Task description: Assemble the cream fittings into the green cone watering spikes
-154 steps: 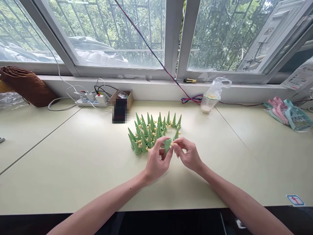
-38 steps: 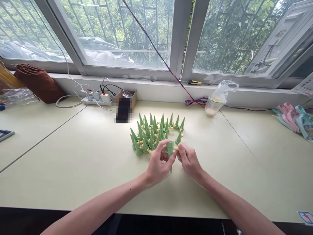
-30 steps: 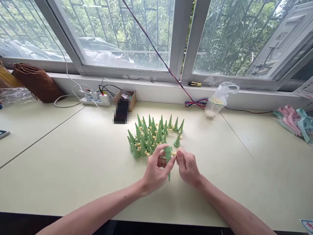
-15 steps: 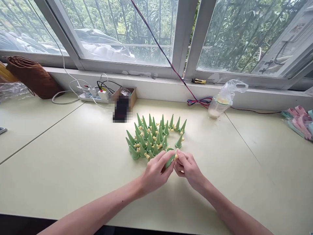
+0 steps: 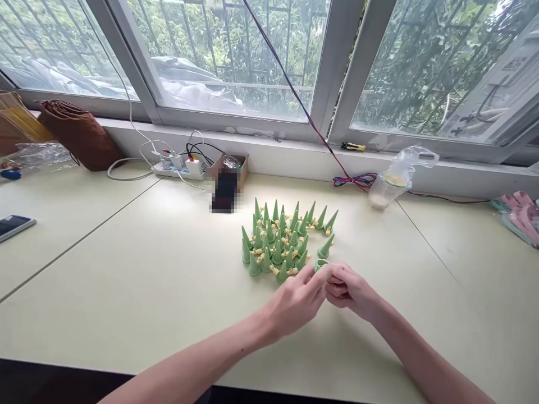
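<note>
Several green cone-shaped spikes [image 5: 283, 238] with small yellow fittings stand upright in a cluster on the pale table [image 5: 147, 269]. Just in front of the cluster, my left hand [image 5: 295, 300] and my right hand [image 5: 351, 289] meet around one green spike [image 5: 322, 265], of which only the round open top shows. My left fingers are pinched on its side. My right fingers are curled against it from the right; what they grip is hidden.
Along the window sill sit a power strip with cables [image 5: 181, 165], a small cardboard box [image 5: 233, 165], a brown pouch [image 5: 78, 132], a plastic cup in a bag [image 5: 389, 188] and red-blue wires [image 5: 353, 180]. A phone [image 5: 14, 225] lies at the left, pink and teal items [image 5: 520, 210] at the right.
The held spike went from upright with its tip down to tilted and mostly hidden in my hands. Both hands dropped closer to the table; the view shifted left.
</note>
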Available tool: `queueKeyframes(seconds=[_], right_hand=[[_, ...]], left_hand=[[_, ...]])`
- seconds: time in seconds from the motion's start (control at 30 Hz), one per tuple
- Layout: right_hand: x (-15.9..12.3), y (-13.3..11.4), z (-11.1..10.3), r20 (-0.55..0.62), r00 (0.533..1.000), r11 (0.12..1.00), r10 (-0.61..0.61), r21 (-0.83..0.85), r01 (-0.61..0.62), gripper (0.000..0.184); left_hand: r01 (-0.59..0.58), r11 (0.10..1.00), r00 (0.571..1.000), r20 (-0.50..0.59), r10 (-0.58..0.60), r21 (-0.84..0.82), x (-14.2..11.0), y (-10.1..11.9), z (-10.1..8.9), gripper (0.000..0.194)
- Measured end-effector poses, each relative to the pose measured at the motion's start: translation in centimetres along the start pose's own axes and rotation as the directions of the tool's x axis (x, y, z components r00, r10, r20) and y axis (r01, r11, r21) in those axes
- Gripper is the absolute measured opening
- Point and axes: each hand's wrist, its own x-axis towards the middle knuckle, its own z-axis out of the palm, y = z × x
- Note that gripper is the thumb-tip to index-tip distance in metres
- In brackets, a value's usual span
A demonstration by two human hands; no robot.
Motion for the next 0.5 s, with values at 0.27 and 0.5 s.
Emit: queueKeyframes(seconds=[0.27,0.5], right_hand=[[-0.4,-1.0,-0.8,-0.011,0.994,0.993,0.107,-0.056,-0.108,0.054],[-2.6,-0.4,-0.5,-0.345,0.937,0.965,-0.057,-0.261,-0.037,0.058]], left_hand=[[-0.034,0.999,0.999,-0.01,0.034,0.0,0.3,0.2,0.1,0.037],[0.263,0.891,0.965,0.114,-0.238,-0.369,0.2,0.9,1.0,0.023]])
